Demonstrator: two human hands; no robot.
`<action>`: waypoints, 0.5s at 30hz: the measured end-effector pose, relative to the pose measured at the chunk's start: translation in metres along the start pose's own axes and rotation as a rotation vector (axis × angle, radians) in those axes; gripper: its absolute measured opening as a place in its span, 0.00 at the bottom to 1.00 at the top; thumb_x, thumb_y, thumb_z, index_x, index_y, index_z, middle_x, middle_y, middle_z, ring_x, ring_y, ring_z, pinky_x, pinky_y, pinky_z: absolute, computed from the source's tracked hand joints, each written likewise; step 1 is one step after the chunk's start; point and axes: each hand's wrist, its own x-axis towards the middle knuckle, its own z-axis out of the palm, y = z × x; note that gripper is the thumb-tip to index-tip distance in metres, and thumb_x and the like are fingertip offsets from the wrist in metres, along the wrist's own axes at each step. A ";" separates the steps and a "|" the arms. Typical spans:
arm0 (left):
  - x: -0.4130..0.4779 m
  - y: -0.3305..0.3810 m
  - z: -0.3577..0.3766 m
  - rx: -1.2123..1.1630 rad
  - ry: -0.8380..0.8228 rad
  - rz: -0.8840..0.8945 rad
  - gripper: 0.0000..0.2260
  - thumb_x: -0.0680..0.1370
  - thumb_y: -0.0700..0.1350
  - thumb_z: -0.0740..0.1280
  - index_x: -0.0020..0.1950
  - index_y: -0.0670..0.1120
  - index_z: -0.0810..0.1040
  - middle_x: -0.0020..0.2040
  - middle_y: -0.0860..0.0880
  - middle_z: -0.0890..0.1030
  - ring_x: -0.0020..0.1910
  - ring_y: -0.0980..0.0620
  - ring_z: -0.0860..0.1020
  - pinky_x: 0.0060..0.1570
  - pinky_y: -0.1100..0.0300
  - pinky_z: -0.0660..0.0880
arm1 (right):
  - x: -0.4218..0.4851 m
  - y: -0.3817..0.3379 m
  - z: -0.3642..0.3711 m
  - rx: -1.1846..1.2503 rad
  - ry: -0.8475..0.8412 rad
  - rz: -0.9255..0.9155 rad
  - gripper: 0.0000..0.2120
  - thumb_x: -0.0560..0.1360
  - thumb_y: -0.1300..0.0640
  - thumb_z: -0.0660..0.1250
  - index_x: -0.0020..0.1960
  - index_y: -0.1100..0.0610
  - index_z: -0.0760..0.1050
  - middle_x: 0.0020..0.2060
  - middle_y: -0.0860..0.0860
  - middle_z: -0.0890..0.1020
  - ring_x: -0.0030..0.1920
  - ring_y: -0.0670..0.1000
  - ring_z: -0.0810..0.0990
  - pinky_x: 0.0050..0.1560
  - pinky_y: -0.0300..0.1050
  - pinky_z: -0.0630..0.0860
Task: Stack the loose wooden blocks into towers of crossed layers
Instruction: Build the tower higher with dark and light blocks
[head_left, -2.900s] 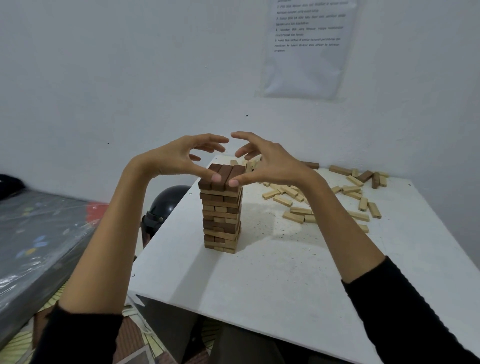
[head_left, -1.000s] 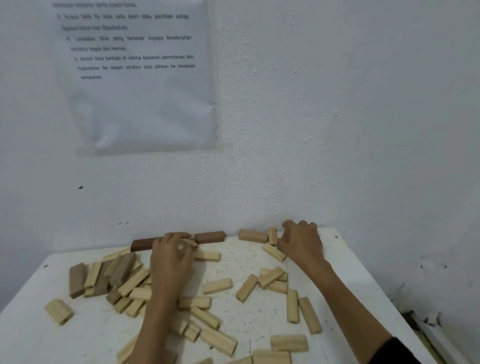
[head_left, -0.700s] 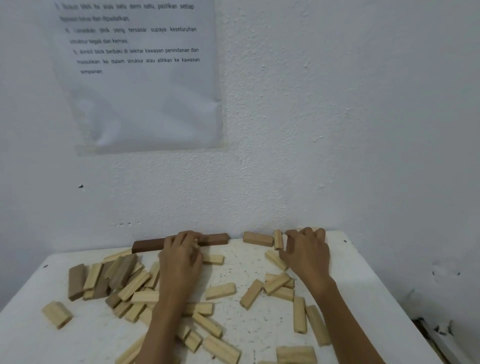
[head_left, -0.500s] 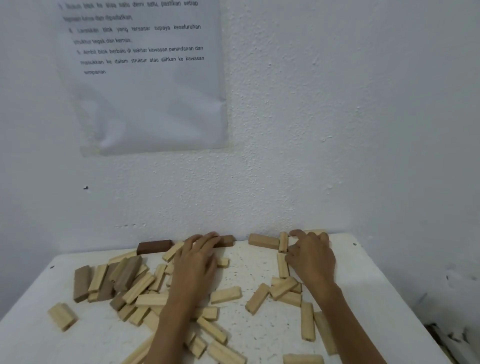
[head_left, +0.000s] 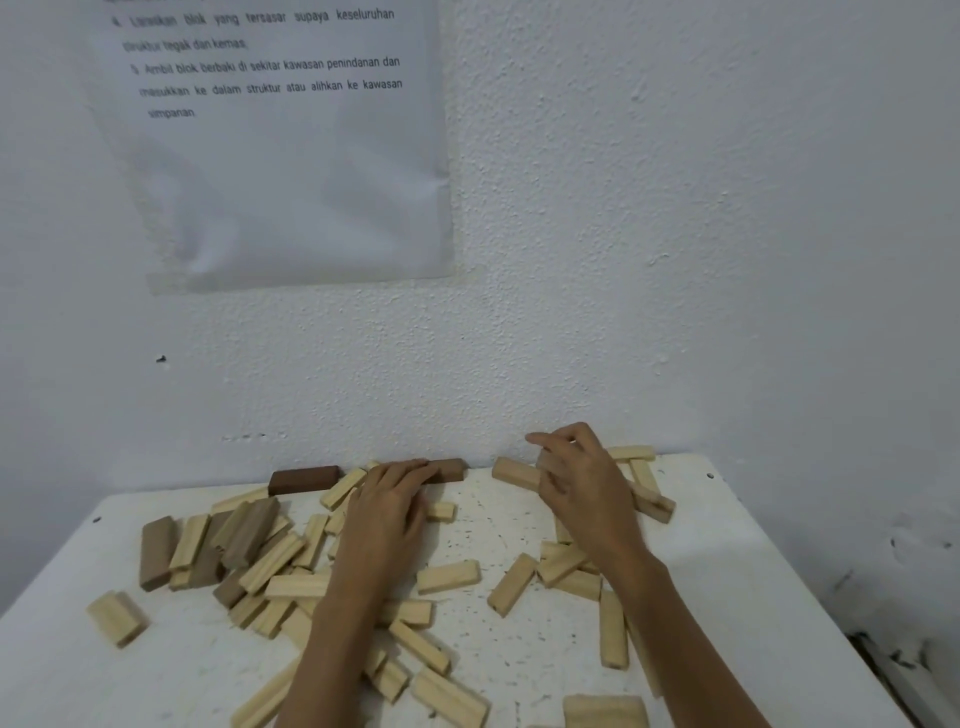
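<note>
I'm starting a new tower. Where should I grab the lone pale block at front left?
Probably pinch the lone pale block across its long sides, mid-length, from above: it lies flat on the table, apart from the pile, both sides free.

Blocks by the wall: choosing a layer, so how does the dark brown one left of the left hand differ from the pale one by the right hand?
The dark brown block is far darker than the pale block. The dark brown block lies along the wall; the pale block seems angled off it. The dark brown block shows nearly whole; the right hand hides the pale block's end. Both lie flat on the table.
</note>
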 end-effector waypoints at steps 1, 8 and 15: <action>0.000 0.001 -0.001 -0.002 0.009 -0.001 0.22 0.73 0.47 0.52 0.58 0.45 0.79 0.54 0.48 0.80 0.52 0.45 0.77 0.49 0.51 0.75 | -0.002 -0.001 0.005 -0.007 -0.015 -0.001 0.18 0.72 0.67 0.67 0.60 0.56 0.78 0.50 0.50 0.74 0.41 0.50 0.79 0.38 0.43 0.78; -0.001 0.003 -0.002 -0.028 0.048 -0.013 0.18 0.74 0.48 0.53 0.52 0.44 0.80 0.51 0.47 0.78 0.48 0.47 0.76 0.45 0.55 0.74 | -0.007 0.000 0.023 -0.083 -0.102 -0.038 0.18 0.72 0.70 0.66 0.60 0.58 0.78 0.60 0.58 0.78 0.62 0.57 0.76 0.59 0.44 0.70; -0.003 0.000 0.000 -0.064 -0.019 -0.056 0.09 0.76 0.45 0.63 0.54 0.46 0.76 0.50 0.52 0.80 0.48 0.50 0.78 0.50 0.50 0.74 | -0.009 -0.009 0.029 -0.213 -0.216 0.081 0.18 0.76 0.68 0.62 0.61 0.52 0.78 0.59 0.53 0.78 0.58 0.53 0.75 0.49 0.37 0.65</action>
